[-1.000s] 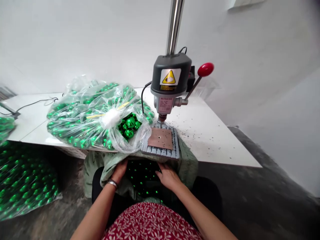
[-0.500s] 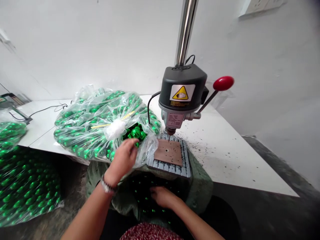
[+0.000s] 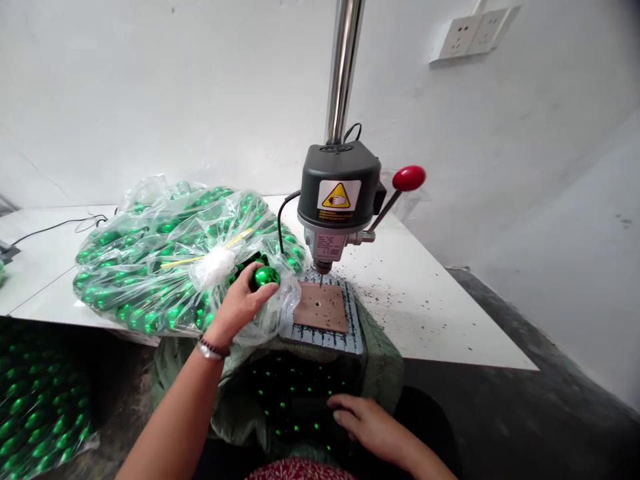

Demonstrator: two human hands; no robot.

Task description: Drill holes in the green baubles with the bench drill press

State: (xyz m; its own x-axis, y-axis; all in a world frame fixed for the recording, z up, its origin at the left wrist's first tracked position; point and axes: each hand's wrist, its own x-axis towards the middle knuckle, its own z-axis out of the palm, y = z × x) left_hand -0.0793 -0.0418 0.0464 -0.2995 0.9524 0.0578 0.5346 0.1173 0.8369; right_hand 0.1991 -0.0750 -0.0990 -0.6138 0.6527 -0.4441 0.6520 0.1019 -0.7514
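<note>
My left hand [image 3: 243, 300] grips a shiny green bauble [image 3: 267, 276] between thumb and fingers, at the torn opening of a clear plastic bag [image 3: 220, 263] filled with more such baubles. Lower down, my right hand [image 3: 361, 419] holds nothing, its fingers stretched out over a dark green sack [image 3: 383, 343] with many green baubles inside. Between the bag and the right part of the table stands a bench drill press [image 3: 340, 187]. Its bit points down at a brown board [image 3: 327, 310] with a small hole, lying on the grey slotted base [image 3: 354, 333].
Dark shavings are scattered over the white table [image 3: 450, 320] right of the drill press. A red-knobbed feed lever [image 3: 409, 178] sticks out to the right. Another large bag of green baubles [image 3: 43, 407] sits on the floor at left. A wall socket [image 3: 470, 33] is at upper right.
My left hand has come to hold a bauble at the bag's opening. My right hand has shifted right over the sack and its fingers have spread. The whole view has swung a little right.
</note>
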